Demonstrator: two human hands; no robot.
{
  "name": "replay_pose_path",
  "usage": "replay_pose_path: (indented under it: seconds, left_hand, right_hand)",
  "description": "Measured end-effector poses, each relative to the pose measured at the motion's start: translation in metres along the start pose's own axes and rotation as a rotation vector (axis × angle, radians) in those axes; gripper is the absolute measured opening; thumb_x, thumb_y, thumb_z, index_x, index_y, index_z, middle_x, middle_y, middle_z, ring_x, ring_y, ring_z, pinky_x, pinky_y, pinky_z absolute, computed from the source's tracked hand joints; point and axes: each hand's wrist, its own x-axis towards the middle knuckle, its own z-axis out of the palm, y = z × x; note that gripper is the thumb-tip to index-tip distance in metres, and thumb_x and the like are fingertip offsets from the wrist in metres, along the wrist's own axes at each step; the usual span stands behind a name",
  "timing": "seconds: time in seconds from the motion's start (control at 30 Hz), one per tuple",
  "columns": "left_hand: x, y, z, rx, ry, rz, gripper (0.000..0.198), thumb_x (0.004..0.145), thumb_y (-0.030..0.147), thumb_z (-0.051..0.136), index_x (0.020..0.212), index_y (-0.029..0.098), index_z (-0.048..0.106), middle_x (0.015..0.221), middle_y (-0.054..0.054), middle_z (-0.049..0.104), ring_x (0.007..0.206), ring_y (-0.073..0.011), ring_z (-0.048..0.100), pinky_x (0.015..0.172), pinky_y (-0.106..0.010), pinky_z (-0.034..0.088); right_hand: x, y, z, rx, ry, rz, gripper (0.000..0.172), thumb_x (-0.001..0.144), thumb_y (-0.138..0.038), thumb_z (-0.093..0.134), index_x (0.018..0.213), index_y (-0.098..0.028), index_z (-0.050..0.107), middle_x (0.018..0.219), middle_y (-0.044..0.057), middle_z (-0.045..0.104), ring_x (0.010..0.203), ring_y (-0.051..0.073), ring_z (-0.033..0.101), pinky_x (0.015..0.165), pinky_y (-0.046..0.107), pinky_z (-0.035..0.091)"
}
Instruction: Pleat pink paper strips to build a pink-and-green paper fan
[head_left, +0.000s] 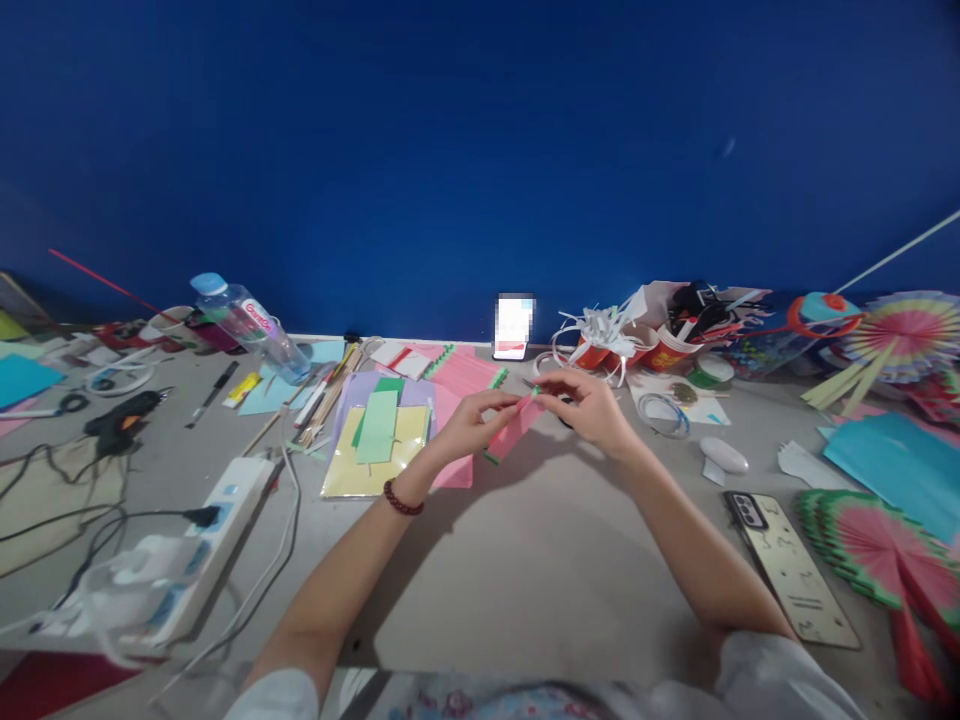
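Both of my hands meet above the grey table (525,560), holding a folded pink paper strip with a green edge (512,432). My left hand (471,425) pinches the strip along its near side, a dark bead bracelet on that wrist. My right hand (586,405) pinches the strip's upper end with fingers closed. Under and behind the strip lie pink sheets (465,380) and a stack of yellow, purple and green paper (379,440).
A power strip with cables (202,540) and a black glue gun (120,420) lie left. A water bottle (251,325) lies on its side at the back. Red cups with white strips (622,345) stand back right. A phone (791,565) and folded paper fans (870,545) lie right.
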Motion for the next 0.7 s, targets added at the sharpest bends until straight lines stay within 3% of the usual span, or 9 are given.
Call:
replay_pose_path:
  seconds: [0.13, 0.27, 0.4, 0.5, 0.63, 0.7]
  left_hand:
    - [-0.002, 0.013, -0.006, -0.143, 0.066, 0.019, 0.025, 0.088, 0.037, 0.061, 0.098, 0.019, 0.073, 0.100, -0.008, 0.073, 0.092, -0.0193, 0.066, 0.078, -0.028, 0.052]
    - [-0.005, 0.023, -0.005, -0.242, 0.154, 0.061, 0.020, 0.084, 0.036, 0.066, 0.086, 0.019, 0.075, 0.087, -0.005, 0.074, 0.075, -0.0153, 0.066, 0.067, -0.025, 0.052]
    - [-0.009, 0.027, 0.001, -0.265, 0.200, 0.132, 0.018, 0.084, 0.036, 0.067, 0.083, 0.019, 0.075, 0.079, -0.004, 0.073, 0.065, -0.0125, 0.063, 0.059, -0.023, 0.051]
    - [-0.011, 0.030, 0.005, -0.247, 0.209, 0.161, 0.016, 0.084, 0.033, 0.068, 0.089, 0.020, 0.075, 0.084, -0.006, 0.074, 0.072, -0.0148, 0.067, 0.064, -0.025, 0.055]
    - [-0.013, 0.040, 0.007, -0.135, 0.242, 0.258, 0.018, 0.085, 0.025, 0.067, 0.101, 0.021, 0.073, 0.101, -0.008, 0.073, 0.096, -0.0195, 0.067, 0.087, -0.035, 0.055]
    - [-0.014, 0.044, 0.007, -0.079, 0.267, 0.307, 0.018, 0.085, 0.021, 0.066, 0.102, 0.022, 0.072, 0.100, -0.008, 0.072, 0.096, -0.0183, 0.066, 0.087, -0.034, 0.055]
  right_hand:
    - [0.000, -0.027, 0.011, -0.058, 0.054, -0.099, 0.022, 0.081, -0.030, 0.069, 0.102, -0.025, 0.069, 0.088, 0.003, 0.068, 0.080, 0.017, 0.062, 0.075, 0.032, 0.050]
    - [-0.010, -0.043, 0.018, 0.014, 0.167, -0.141, 0.025, 0.079, -0.028, 0.072, 0.103, -0.025, 0.066, 0.083, 0.000, 0.066, 0.076, 0.015, 0.061, 0.073, 0.030, 0.051]
    - [-0.020, -0.047, 0.021, 0.149, 0.260, -0.134, 0.019, 0.075, -0.026, 0.075, 0.090, -0.023, 0.064, 0.080, 0.000, 0.065, 0.073, 0.014, 0.062, 0.068, 0.029, 0.052]
    - [-0.025, -0.047, 0.021, 0.182, 0.290, -0.134, 0.014, 0.075, -0.023, 0.075, 0.086, -0.022, 0.066, 0.079, 0.001, 0.067, 0.075, 0.016, 0.063, 0.068, 0.029, 0.052]
    - [-0.028, -0.049, 0.019, 0.136, 0.293, -0.176, 0.010, 0.077, -0.020, 0.073, 0.085, -0.024, 0.069, 0.080, 0.002, 0.069, 0.078, 0.017, 0.065, 0.070, 0.031, 0.052]
    - [-0.028, -0.050, 0.019, 0.108, 0.301, -0.202, 0.009, 0.078, -0.019, 0.072, 0.085, -0.024, 0.070, 0.080, 0.002, 0.070, 0.078, 0.017, 0.065, 0.071, 0.031, 0.052]
